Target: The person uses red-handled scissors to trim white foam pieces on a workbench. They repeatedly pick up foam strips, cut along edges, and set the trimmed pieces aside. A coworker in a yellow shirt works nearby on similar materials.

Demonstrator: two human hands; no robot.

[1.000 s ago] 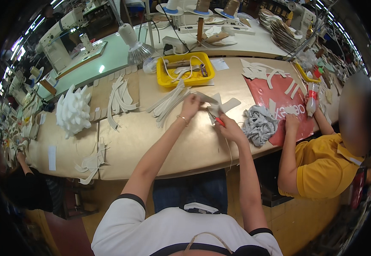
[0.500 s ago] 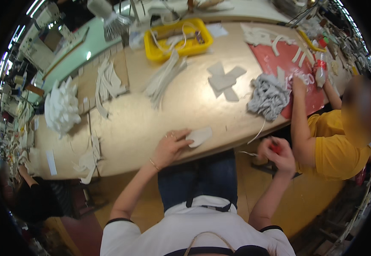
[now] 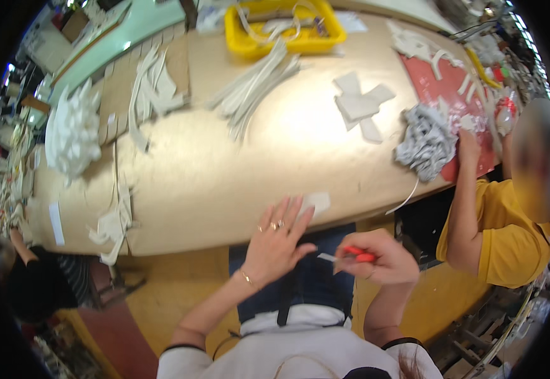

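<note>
While right hand (image 3: 376, 259) grips red-handled snips (image 3: 354, 254), left hand (image 3: 278, 243) lies open, fingertips at white patch (image 3: 316, 203).
Patch sits on table (image 3: 224, 189) near edge, just ahead of left hand, which is nearer; right hand off the table, lower right. Hands apart. Patch's axis unclear. Farther: strip bundle (image 3: 253, 88), yellow tray (image 3: 284, 28).

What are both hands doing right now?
Left hand: open, fingers spread over a white piece.
Right hand: closed, holding a red-handled tool.
</note>
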